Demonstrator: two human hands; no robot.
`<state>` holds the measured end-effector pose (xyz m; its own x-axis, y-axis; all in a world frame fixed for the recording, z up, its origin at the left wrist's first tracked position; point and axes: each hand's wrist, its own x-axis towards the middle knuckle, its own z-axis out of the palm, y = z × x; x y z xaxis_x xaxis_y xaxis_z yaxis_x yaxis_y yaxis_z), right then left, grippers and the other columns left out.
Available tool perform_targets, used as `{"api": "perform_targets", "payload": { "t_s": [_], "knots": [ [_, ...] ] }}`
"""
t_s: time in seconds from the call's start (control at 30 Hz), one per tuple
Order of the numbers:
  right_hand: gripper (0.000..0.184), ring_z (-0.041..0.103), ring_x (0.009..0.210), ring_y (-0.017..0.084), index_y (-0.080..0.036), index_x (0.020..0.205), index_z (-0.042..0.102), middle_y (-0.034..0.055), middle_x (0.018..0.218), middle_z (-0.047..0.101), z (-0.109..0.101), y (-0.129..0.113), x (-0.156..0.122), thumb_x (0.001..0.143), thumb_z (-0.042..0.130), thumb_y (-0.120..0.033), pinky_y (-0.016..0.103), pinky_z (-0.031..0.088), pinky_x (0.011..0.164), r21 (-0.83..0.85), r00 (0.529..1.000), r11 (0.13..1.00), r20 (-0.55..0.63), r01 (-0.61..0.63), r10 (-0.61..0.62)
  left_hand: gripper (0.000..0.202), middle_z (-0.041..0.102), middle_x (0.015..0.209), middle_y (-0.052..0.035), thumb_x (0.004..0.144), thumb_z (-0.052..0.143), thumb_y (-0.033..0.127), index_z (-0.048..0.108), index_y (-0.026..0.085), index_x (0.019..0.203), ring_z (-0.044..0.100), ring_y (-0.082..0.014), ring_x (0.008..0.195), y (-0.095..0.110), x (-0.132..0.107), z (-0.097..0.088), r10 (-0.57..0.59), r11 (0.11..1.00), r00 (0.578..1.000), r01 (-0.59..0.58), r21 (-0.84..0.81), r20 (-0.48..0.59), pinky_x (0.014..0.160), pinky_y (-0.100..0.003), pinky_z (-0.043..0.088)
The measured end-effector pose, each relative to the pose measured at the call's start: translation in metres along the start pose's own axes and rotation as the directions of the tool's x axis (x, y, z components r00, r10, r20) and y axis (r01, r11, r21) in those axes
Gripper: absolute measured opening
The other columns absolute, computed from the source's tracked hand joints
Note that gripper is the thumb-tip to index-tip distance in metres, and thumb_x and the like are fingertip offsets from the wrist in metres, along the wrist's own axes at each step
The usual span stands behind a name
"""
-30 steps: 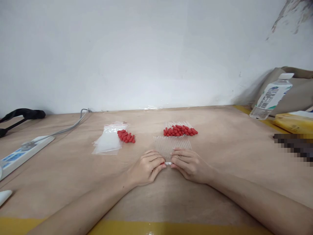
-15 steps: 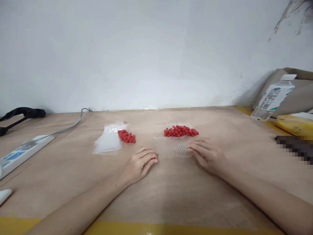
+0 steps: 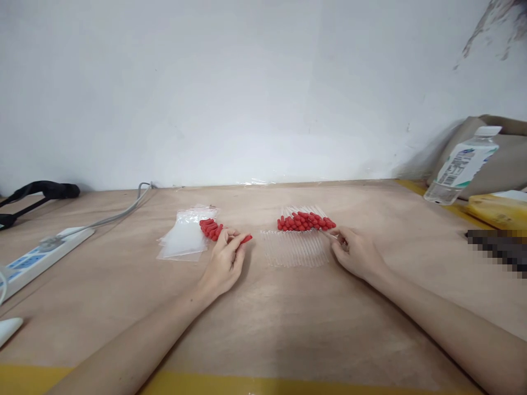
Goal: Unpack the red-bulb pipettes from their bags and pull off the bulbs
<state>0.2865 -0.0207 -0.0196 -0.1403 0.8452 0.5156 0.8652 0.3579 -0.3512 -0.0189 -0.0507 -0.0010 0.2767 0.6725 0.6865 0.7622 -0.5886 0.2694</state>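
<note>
My left hand [image 3: 227, 258] is closed in a pinch on a red rubber bulb [image 3: 246, 239], whose end sticks out past the fingertips. Just beyond that hand lies a small pile of red rubber bulbs [image 3: 211, 229], partly covered by the fingers. My right hand [image 3: 354, 251] pinches a thin clear glass tube [image 3: 325, 234], its tip pointing left. A row of clear glass tubes [image 3: 294, 249] lies side by side between the hands. Behind the row are several droppers [image 3: 307, 220], red bulbs toward me and clear tubes toward the wall.
Clear zip bags [image 3: 183, 236] are stacked left of the bulb pile. A power strip [image 3: 45, 255] with a grey cable lies at the left, near a black strap-like object [image 3: 49, 190]. At the right are a plastic bottle [image 3: 463, 167], a yellow packet [image 3: 498, 211] and a blurred dark object [image 3: 496, 249].
My left hand has moved back and left, beside the bulb pile, with the red bulb now showing more. My right hand has shifted slightly right and now holds a tube near the droppers.
</note>
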Motion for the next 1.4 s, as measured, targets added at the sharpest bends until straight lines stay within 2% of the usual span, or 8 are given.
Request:
{"api": "perform_targets", "payload": {
  "t_s": [0.2, 0.37, 0.53, 0.67, 0.8, 1.03, 1.23, 1.4],
  "knots": [
    [0.021, 0.058, 0.072, 0.019, -0.019, 0.086, 0.061, 0.0055, 0.077, 0.063, 0.003, -0.001, -0.002, 0.077, 0.042, -0.023, 0.031, 0.041, 0.066, -0.033, 0.996, 0.995, -0.008, 0.089, -0.089, 0.028, 0.048, 0.091, -0.0065, 0.083, 0.041, 0.017, 0.056, 0.017, 0.107, 0.05, -0.017, 0.086, -0.015, 0.01, -0.014, -0.068, 0.998, 0.995, 0.069, 0.012, -0.077, 0.077, -0.032, 0.046],
    [0.022, 0.058, 0.083, 0.022, -0.019, 0.089, 0.062, 0.0062, 0.088, 0.064, 0.005, 0.0, -0.002, 0.08, 0.043, -0.026, 0.036, 0.041, 0.075, -0.052, 0.989, 0.988, -0.009, 0.147, -0.147, 0.032, 0.055, 0.084, -0.0024, 0.079, 0.048, 0.029, 0.049, 0.018, 0.108, 0.055, -0.0134, 0.07, -0.046, 0.037, -0.052, -0.311, 0.947, 0.941, 0.319, 0.043, -0.135, 0.065, -0.027, 0.047],
    [0.025, 0.057, 0.09, 0.022, -0.018, 0.096, 0.062, 0.0076, 0.098, 0.064, 0.009, 0.004, -0.003, 0.08, 0.042, -0.022, 0.037, 0.043, 0.079, -0.038, 0.979, 0.978, 0.011, 0.206, -0.205, 0.031, 0.059, 0.081, -0.0031, 0.071, 0.055, 0.041, 0.053, 0.016, 0.088, 0.055, -0.0134, 0.067, -0.085, 0.062, -0.08, -0.417, 0.909, 0.905, 0.414, 0.048, 0.082, 0.059, -0.024, 0.044],
    [0.028, 0.056, 0.097, 0.023, -0.017, 0.099, 0.062, 0.0079, 0.103, 0.063, 0.01, 0.003, -0.005, 0.081, 0.04, -0.019, 0.038, 0.043, 0.081, -0.039, 0.975, 0.975, 0.017, 0.22, -0.22, 0.033, 0.06, 0.079, -0.0029, 0.068, 0.054, 0.045, 0.056, 0.017, 0.085, 0.053, -0.0129, 0.062, -0.097, 0.07, -0.082, -0.449, 0.894, 0.869, 0.438, 0.098, 0.211, 0.052, -0.022, 0.041],
    [0.028, 0.056, 0.097, 0.023, -0.018, 0.099, 0.062, 0.0073, 0.103, 0.063, 0.009, 0.002, -0.006, 0.083, 0.038, -0.021, 0.039, 0.044, 0.081, -0.027, 0.975, 0.975, 0.028, 0.22, -0.219, 0.031, 0.06, 0.071, -0.0015, 0.068, 0.054, 0.047, 0.058, 0.018, 0.079, 0.052, -0.013, 0.061, -0.09, 0.071, -0.079, -0.394, 0.919, 0.85, 0.369, 0.139, 0.35, 0.054, -0.022, 0.04],
    [0.029, 0.056, 0.098, 0.023, -0.019, 0.102, 0.06, 0.007, 0.104, 0.063, 0.01, 0.002, -0.006, 0.086, 0.036, -0.023, 0.04, 0.044, 0.081, -0.021, 0.977, 0.977, 0.021, 0.214, -0.214, 0.031, 0.063, 0.072, -0.0016, 0.068, 0.053, 0.048, 0.06, 0.02, 0.078, 0.053, -0.0145, 0.063, -0.085, 0.071, -0.077, -0.357, 0.934, 0.825, 0.306, 0.184, 0.439, 0.056, -0.023, 0.04],
    [0.028, 0.057, 0.097, 0.022, -0.019, 0.102, 0.059, 0.0067, 0.102, 0.063, 0.008, 0.001, -0.005, 0.086, 0.036, -0.024, 0.039, 0.043, 0.081, -0.008, 0.979, 0.98, 0.041, 0.199, -0.198, 0.034, 0.064, 0.073, -0.0016, 0.07, 0.05, 0.051, 0.061, 0.02, 0.075, 0.053, -0.0152, 0.064, -0.092, 0.069, -0.077, -0.364, 0.931, 0.821, 0.305, 0.201, 0.44, 0.058, -0.025, 0.04],
    [0.027, 0.058, 0.093, 0.022, -0.018, 0.1, 0.059, 0.0078, 0.099, 0.064, 0.007, 0.002, -0.004, 0.086, 0.039, -0.028, 0.039, 0.043, 0.081, 0.015, 0.981, 0.981, 0.015, 0.193, -0.193, 0.032, 0.063, 0.071, -0.0017, 0.072, 0.047, 0.049, 0.06, 0.02, 0.072, 0.052, -0.0158, 0.062, -0.091, 0.071, -0.08, -0.409, 0.905, 0.848, 0.329, 0.27, 0.339, 0.057, -0.025, 0.037]
  ]
}}
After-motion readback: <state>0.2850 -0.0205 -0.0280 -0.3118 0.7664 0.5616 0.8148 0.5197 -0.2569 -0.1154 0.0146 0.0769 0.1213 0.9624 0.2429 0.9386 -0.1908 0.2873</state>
